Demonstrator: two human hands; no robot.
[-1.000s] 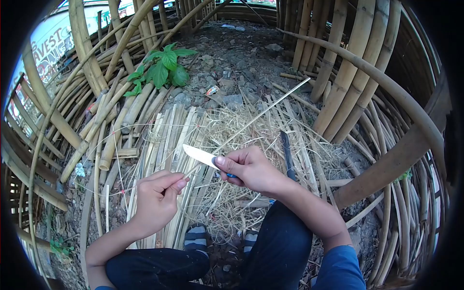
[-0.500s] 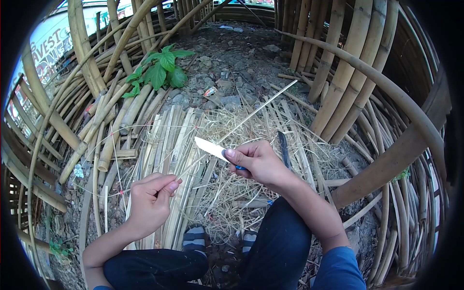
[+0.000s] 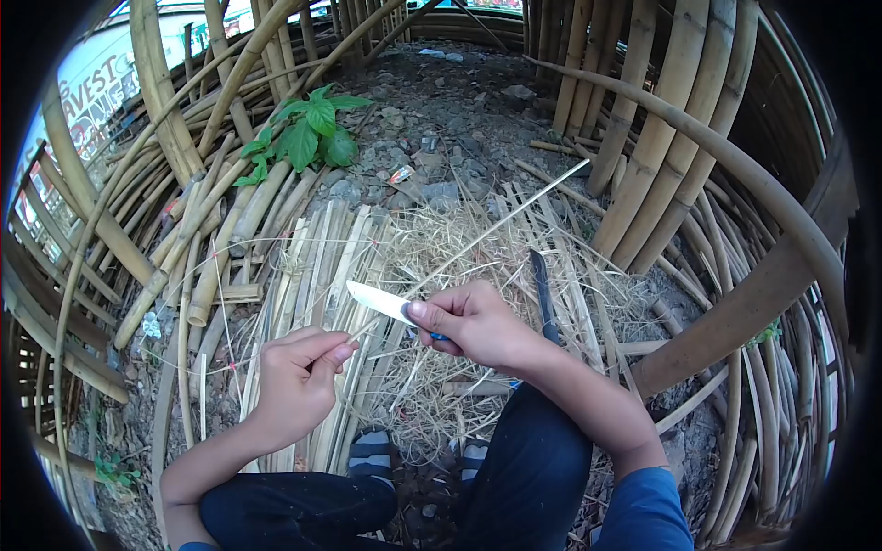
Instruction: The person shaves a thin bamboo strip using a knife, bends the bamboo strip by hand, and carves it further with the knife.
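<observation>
Closed in a pinch, my left hand [image 3: 296, 381] holds the near end of a thin bamboo strip [image 3: 501, 223]. The strip slants up and to the right, passing behind the knife. My right hand [image 3: 473, 323] is wrapped round the handle of a knife [image 3: 378, 300], its thumb near the base of the pale blade. The blade points left and lies close to the strip; whether they touch is unclear. Beneath both hands is a heap of bamboo shavings [image 3: 432, 395]. A dark blade [image 3: 542, 289] lies right of the shavings.
Split bamboo slats [image 3: 317, 266] lie to the left of the shavings. Bamboo poles [image 3: 680, 138] stand at the right, and a bent pole [image 3: 735, 156] arches across there. A green plant [image 3: 308, 129] grows at the upper left. My knees and sandalled feet are below.
My right hand and the knife have moved left and slightly down, nearer my left hand. The strip's far end has shifted right, and my left hand has moved slightly right.
</observation>
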